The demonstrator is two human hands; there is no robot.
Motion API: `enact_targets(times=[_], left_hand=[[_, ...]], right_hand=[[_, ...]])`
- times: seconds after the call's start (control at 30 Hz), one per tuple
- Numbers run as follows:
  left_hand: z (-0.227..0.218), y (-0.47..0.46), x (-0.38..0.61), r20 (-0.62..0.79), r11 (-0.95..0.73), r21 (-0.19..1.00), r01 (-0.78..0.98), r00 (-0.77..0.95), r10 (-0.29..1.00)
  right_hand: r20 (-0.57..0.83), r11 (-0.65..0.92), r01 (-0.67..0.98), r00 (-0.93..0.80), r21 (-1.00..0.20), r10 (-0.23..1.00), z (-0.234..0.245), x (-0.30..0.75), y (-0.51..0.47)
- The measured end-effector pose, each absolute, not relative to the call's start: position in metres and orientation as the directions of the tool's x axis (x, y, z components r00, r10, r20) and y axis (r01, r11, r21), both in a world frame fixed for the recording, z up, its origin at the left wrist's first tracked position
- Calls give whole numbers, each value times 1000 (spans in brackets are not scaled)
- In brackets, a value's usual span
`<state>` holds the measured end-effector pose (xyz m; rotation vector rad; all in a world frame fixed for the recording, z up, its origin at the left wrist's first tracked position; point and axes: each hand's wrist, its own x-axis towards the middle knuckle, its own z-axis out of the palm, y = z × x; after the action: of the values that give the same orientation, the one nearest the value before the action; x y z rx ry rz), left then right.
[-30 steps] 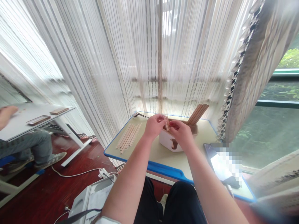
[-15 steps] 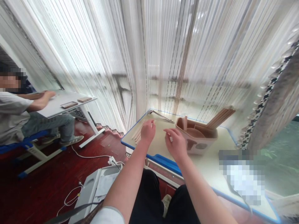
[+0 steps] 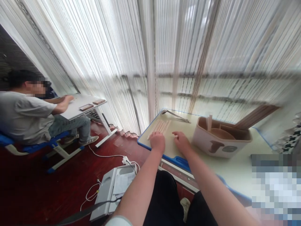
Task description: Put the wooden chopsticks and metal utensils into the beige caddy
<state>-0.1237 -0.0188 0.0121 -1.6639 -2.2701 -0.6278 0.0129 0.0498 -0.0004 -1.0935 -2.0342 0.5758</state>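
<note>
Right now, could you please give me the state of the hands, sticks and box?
Left hand: over loose sticks, touch unclear.
Right hand: fingers bent, holding nothing visible.
Loose sticks: lying side by side.
Box: upright, open-topped.
Short sticks: standing in the box.
Long sticks: leaning out of the box.

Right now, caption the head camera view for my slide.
Left hand at the loose sticks on the table, right hand between left hand and box.

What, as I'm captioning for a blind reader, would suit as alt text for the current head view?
A person's left hand is over the near ends of pale sticks on a table. The right hand is between them and a box holding brown sticks.
</note>
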Motion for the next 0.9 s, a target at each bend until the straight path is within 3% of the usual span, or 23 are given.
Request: enact_targets(times=[0.17, 0.43, 0.57, 0.67, 0.8, 0.9], left_hand=[[11, -20, -123, 476, 253, 185, 950, -312, 823], [12, -21, -129, 475, 205, 336, 919, -353, 806], [13, -22, -129, 481, 84, 387, 918, -279, 831], [12, -25, -127, 524, -31, 424, 905, -217, 823], [10, -27, -125, 605, -115, 431, 895, -192, 773], [9, -27, -124, 667, -83, 468, 880, -290, 687]], right_hand=[[419, 517, 483, -302, -707, 856, -5, 14, 50], [398, 452, 459, -216, -765, 892, -2, 13, 53], [534, 540, 573, -199, -617, 822, 0, 15, 49], [560, 573, 644, -260, -506, 787, 3, 15, 45], [550, 619, 632, -342, -465, 762, 8, 15, 42], [529, 616, 634, -359, -467, 769, 10, 15, 40]])
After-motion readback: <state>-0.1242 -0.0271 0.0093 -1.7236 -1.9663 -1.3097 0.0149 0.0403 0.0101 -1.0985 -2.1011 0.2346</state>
